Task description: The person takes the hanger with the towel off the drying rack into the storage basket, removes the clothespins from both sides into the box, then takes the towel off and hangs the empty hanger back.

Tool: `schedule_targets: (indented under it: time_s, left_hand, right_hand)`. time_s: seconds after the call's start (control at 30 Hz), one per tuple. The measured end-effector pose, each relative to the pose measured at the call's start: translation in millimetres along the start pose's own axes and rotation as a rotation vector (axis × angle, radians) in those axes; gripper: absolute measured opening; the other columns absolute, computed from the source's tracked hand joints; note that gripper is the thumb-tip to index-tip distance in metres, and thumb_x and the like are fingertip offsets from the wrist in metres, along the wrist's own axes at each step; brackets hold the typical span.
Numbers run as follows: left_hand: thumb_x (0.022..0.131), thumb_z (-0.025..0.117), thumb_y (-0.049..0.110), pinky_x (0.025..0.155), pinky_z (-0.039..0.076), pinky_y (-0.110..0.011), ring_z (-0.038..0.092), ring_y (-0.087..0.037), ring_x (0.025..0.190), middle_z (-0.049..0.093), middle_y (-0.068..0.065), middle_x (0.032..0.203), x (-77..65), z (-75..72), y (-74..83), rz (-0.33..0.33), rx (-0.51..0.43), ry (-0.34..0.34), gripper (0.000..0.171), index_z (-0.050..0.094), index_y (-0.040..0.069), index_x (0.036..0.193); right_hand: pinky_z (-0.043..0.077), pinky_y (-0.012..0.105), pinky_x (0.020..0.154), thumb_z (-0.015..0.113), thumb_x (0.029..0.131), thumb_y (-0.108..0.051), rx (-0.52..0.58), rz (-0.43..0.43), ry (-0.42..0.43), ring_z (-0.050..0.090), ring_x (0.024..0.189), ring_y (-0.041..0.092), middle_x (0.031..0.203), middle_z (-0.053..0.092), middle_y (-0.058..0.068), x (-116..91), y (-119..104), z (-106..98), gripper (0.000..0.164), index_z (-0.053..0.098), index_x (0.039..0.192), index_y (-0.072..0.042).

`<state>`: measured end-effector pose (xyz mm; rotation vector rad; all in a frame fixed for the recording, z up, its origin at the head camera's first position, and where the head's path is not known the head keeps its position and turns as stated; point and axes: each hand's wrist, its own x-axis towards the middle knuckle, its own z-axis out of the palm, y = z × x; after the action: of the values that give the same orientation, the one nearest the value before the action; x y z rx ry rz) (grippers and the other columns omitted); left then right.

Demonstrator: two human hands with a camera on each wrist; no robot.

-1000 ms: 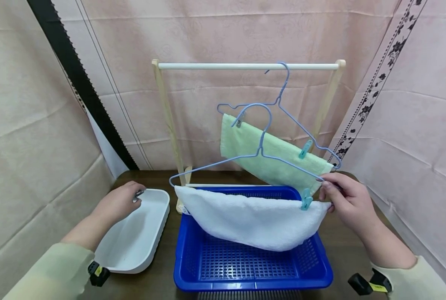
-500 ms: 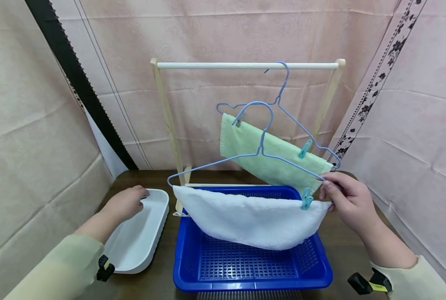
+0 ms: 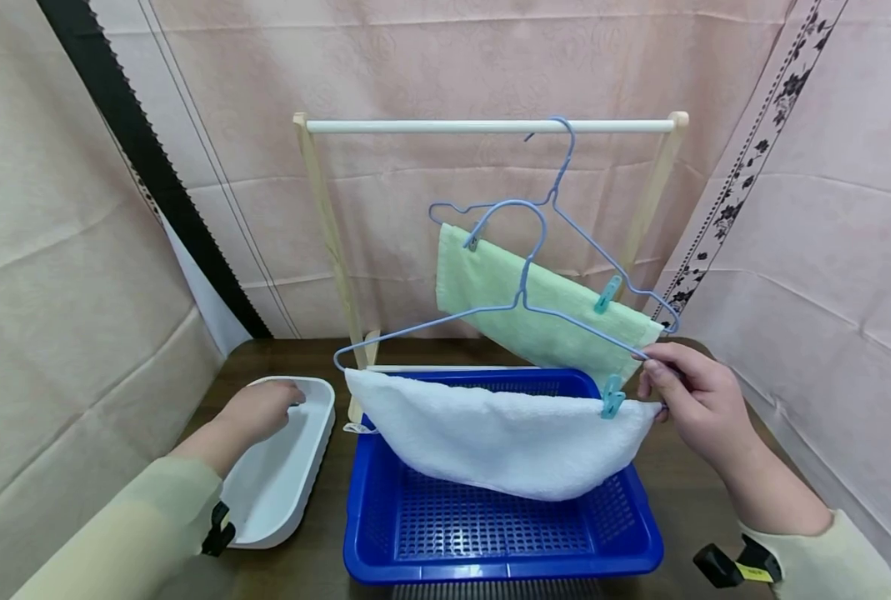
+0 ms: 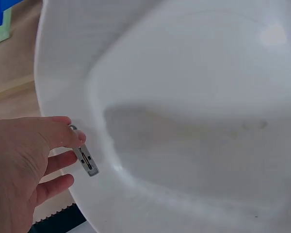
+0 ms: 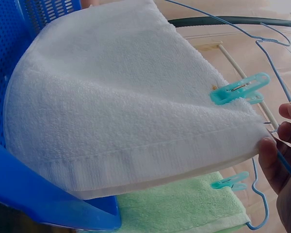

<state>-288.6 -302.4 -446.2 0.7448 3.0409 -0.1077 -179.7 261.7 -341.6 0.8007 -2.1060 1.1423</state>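
Observation:
My left hand (image 3: 261, 410) is over the white tray (image 3: 276, 508), with a small grey metal clothespin (image 4: 86, 158) pinched between thumb and fingertip. In the head view that clothespin is hidden by the hand. On the other side, my right hand (image 3: 691, 400) grips the right end of a blue wire hanger (image 3: 456, 318). A white towel (image 3: 505, 442) hangs along this hanger's lower part above the blue basket (image 3: 501, 573). Near its right corner a teal clothespin (image 5: 240, 89) clips the towel; no clothespin shows at its left end.
Behind stands a rack with a white bar (image 3: 430, 127). From it hangs a second blue hanger (image 3: 561, 179) bearing a green towel (image 3: 490, 292), held by a grey clothespin (image 3: 473, 240) and a teal one (image 3: 608, 294). Pale cloth surrounds the brown table (image 3: 317, 575).
My left hand, with the metal clothespin, has moved right and slightly farther away over the tray. The right hand and the white towel have stayed nearly still.

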Motion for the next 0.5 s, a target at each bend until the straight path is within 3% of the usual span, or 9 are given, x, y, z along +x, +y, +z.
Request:
schedule_targets:
  time_s: [0.17, 0.5]
  left_hand:
    - [0.081, 0.069, -0.004, 0.08, 0.054, -0.042, 0.066, -0.025, 0.089, 0.068, -0.005, 0.095, 3.0, 2.5, 2.3, 0.009, 0.009, -0.029, 0.024, 0.074, 0.009, 0.101]
    - [0.085, 0.063, -0.006, 0.07, 0.051, -0.036, 0.056, -0.014, 0.074, 0.066, -0.002, 0.089, 7.4, 7.1, 4.3, -0.04, -0.03, -0.093, 0.025, 0.073, 0.013, 0.097]
  right_hand:
    - [0.048, 0.019, 0.045, 0.053, 0.093, 0.015, 0.001, 0.003, -0.002, 0.057, 0.062, 0.005, 0.072, 0.061, 0.001, -0.2, 2.6, 0.0, 0.018, 0.064, 0.105, 0.007]
    - [0.047, 0.019, 0.044, 0.052, 0.094, 0.015, 0.002, -0.017, -0.001, 0.056, 0.061, 0.005, 0.071, 0.06, 0.002, -0.3, 2.4, 0.7, 0.018, 0.064, 0.104, 0.007]
